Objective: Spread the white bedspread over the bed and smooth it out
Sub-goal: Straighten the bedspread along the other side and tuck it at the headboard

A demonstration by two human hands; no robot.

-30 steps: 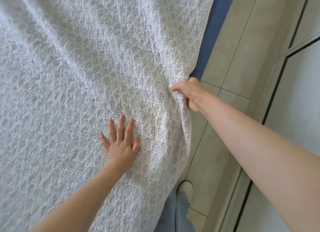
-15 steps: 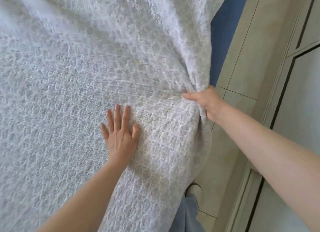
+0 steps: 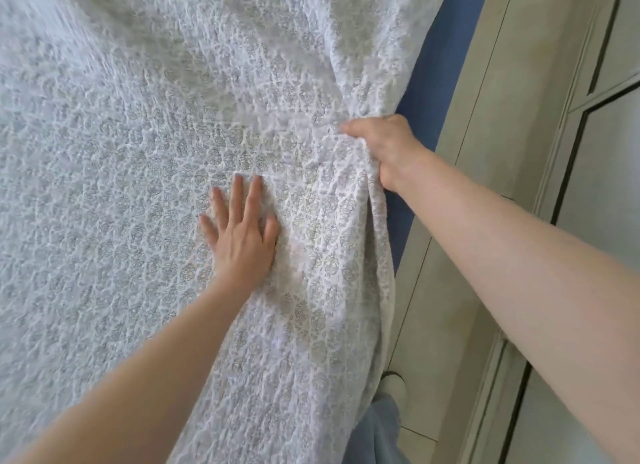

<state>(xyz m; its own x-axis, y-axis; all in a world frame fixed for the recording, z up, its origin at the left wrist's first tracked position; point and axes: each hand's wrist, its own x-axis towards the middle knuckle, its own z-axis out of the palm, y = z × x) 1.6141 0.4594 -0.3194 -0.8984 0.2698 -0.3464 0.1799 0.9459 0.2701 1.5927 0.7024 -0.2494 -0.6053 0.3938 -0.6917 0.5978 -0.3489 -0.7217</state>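
The white bedspread [image 3: 131, 193], quilted with a small grey pattern, covers the bed across the left and middle of the view. My left hand [image 3: 242, 241] lies flat on it, fingers spread, pressing the cloth down. My right hand [image 3: 384, 148] grips a bunched fold at the bedspread's right edge, over the side of the bed. Creases run from that grip toward the upper left. The blue bed side [image 3: 433, 92] shows beside the lifted edge.
A tiled floor [image 3: 485, 172] runs along the right of the bed. Pale cupboard doors with dark gaps [image 3: 595, 193] line the far right. My trouser leg and shoe [image 3: 388, 408] stand on the floor close to the hanging edge.
My right hand has pulled the bedspread edge up and outward, baring more of the blue bed side. My left hand stays pressed flat in nearly the same spot.
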